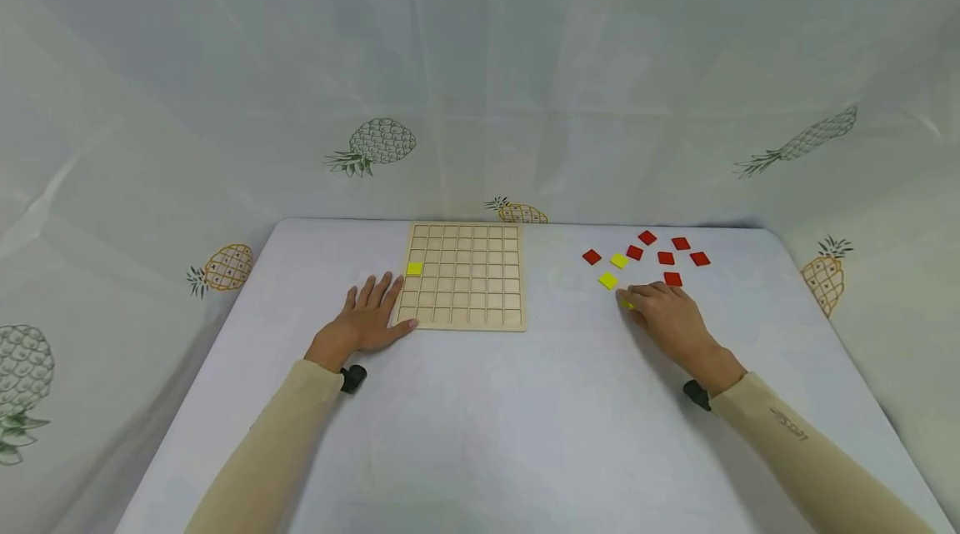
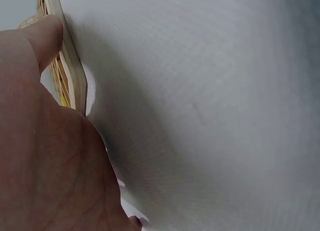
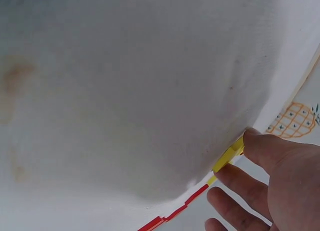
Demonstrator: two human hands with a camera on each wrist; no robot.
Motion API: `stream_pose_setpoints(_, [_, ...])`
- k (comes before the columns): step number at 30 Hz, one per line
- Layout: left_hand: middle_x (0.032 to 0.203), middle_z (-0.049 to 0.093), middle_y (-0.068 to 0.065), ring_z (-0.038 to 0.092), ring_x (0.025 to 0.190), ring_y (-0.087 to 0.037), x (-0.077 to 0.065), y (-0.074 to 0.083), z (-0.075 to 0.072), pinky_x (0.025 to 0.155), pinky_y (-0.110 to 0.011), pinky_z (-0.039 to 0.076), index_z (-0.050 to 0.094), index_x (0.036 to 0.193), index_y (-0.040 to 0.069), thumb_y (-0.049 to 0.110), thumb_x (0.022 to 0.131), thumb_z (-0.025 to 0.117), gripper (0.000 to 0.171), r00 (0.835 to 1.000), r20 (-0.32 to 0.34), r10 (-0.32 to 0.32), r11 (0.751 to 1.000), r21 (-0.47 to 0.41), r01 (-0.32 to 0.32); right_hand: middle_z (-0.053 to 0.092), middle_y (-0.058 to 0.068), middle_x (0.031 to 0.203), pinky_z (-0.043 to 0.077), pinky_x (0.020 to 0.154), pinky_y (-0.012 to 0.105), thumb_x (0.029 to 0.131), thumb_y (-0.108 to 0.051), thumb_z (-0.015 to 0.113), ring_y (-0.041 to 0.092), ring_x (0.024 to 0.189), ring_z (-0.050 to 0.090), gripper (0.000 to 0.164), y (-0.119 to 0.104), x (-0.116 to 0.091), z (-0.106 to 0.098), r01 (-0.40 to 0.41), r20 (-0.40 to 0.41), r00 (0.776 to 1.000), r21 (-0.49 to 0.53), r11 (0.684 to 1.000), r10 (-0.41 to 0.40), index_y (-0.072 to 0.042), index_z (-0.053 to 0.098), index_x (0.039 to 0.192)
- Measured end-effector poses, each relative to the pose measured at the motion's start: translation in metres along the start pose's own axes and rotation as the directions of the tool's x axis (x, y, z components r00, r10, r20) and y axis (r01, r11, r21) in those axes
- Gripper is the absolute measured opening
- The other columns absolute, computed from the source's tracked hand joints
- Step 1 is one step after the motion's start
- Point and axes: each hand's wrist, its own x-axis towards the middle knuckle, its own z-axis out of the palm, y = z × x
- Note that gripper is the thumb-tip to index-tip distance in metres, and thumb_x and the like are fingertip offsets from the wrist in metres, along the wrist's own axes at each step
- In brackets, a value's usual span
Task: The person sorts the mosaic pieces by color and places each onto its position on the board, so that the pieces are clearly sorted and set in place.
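A wooden grid board point(image 1: 472, 284) lies on the table, with one yellow square tile point(image 1: 414, 268) in a cell of its left column. My left hand point(image 1: 363, 324) rests with spread fingers at the board's left edge; its thumb touches the near left corner. In the left wrist view the thumb point(image 2: 47, 38) lies against the board's side point(image 2: 75, 78). Over on the right, my right hand point(image 1: 667, 321) pinches a yellow tile point(image 3: 229, 155) between thumb and index finger, close to the tabletop. That tile is mostly hidden by the hand in the head view.
Two loose yellow tiles, one nearer point(image 1: 607, 280) and one farther point(image 1: 618, 261), lie just beyond the right hand. Several red tiles point(image 1: 665, 258) are scattered around them. A pineapple-print cloth point(image 1: 480, 101) hangs behind the white table point(image 1: 480, 417).
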Motion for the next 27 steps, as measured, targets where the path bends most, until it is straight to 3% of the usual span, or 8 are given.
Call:
stream_pose_setpoints(17, [0.176, -0.006, -0.024, -0.007, 0.161, -0.049, 0.001, -0.001, 0.001, 0.126, -0.067, -0.003, 0.0, 0.17, 0.004, 0.057, 0.11, 0.044, 0.091, 1.0, -0.004, -0.005, 1.0, 0.001, 0.005, 0.078, 0.019, 0.11, 0.058, 0.095, 0.056, 0.087, -0.001, 0.085, 0.04, 0.107, 0.066, 0.031, -0.008, 0.005, -0.003, -0.013, 0.023, 1.0, -0.029, 0.999, 0.014, -0.003, 0.08, 0.117])
stream_pose_setpoints(27, [0.176, -0.006, -0.024, -0.008, 0.161, -0.048, 0.0, 0.0, 0.0, 0.126, -0.067, -0.003, 0.0, 0.17, 0.005, 0.058, 0.11, 0.044, 0.091, 1.0, -0.001, -0.004, 1.0, -0.015, 0.004, 0.075, 0.02, 0.108, 0.057, 0.094, 0.054, 0.086, -0.002, 0.086, 0.041, 0.107, 0.065, 0.03, -0.011, 0.005, -0.003, -0.007, 0.049, 0.999, -0.076, 0.997, 0.011, -0.003, 0.08, 0.115])
